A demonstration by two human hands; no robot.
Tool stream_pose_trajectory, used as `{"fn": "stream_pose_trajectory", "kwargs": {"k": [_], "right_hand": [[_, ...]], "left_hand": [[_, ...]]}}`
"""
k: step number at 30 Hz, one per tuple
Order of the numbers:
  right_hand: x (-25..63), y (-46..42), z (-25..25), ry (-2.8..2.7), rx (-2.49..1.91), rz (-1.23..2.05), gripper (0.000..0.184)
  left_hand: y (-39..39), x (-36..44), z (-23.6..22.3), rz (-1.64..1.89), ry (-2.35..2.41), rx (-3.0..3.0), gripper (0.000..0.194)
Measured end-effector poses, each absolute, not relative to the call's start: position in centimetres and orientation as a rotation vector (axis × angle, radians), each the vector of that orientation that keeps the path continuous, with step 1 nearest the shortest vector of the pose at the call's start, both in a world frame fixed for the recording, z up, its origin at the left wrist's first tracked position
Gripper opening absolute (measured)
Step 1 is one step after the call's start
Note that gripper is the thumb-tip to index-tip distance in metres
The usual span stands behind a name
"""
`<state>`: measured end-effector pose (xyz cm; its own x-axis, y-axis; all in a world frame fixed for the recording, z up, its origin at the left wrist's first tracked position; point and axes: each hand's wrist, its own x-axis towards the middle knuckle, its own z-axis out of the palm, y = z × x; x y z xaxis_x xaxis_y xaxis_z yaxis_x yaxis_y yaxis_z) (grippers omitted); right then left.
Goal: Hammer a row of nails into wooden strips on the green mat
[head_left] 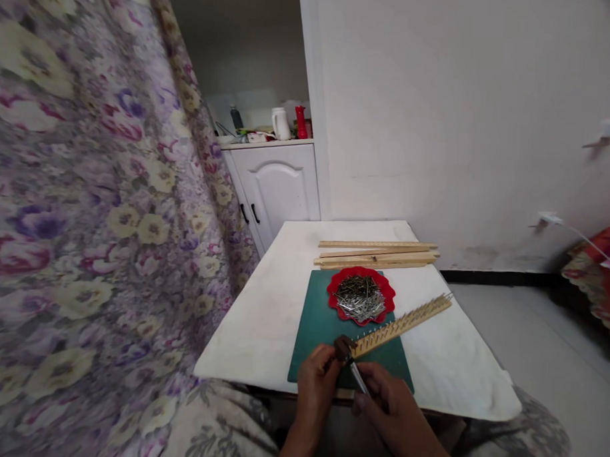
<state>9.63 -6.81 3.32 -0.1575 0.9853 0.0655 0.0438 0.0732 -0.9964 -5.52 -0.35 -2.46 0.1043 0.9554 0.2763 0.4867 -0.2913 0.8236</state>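
My right hand (389, 401) is wrapped round the metal shaft of a hammer (358, 377), whose dark head is over the near end of a wooden strip (406, 323). Rows of nails stand up along that strip, which slants away to the right. Close beside the hammer head, my left hand (317, 382) has its thumb and fingers pinched together. What lies between those fingertips is too small and too hidden to tell. Just beyond, a red scalloped dish (332, 308) holds a heap of loose nails (360, 300), some dark and some silvery. Under them lies a green mat (311, 329).
Several bare wooden strips (377, 256) lie across the table's far side. A white cloth covers the table (262, 307). Floral curtain (109, 248) hangs at the left; a white cupboard (281, 178) and wall stand behind. My knees flank the table's near edge.
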Motion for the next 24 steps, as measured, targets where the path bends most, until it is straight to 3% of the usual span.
{"fn": "stream_pose_trajectory", "kwargs": {"k": [16,24], "right_hand": [[10.8,-7.6,2.4,-1.273,-1.072,1.297,0.024],[13.6,-8.2,-0.3,-0.95,-1.021,1.239,0.035]], "left_hand": [[-0.2,-5.8,-1.8,1.086,1.352,1.847,0.014],[1.2,-7.0,1.3,1.124,1.428,1.914,0.018]]}}
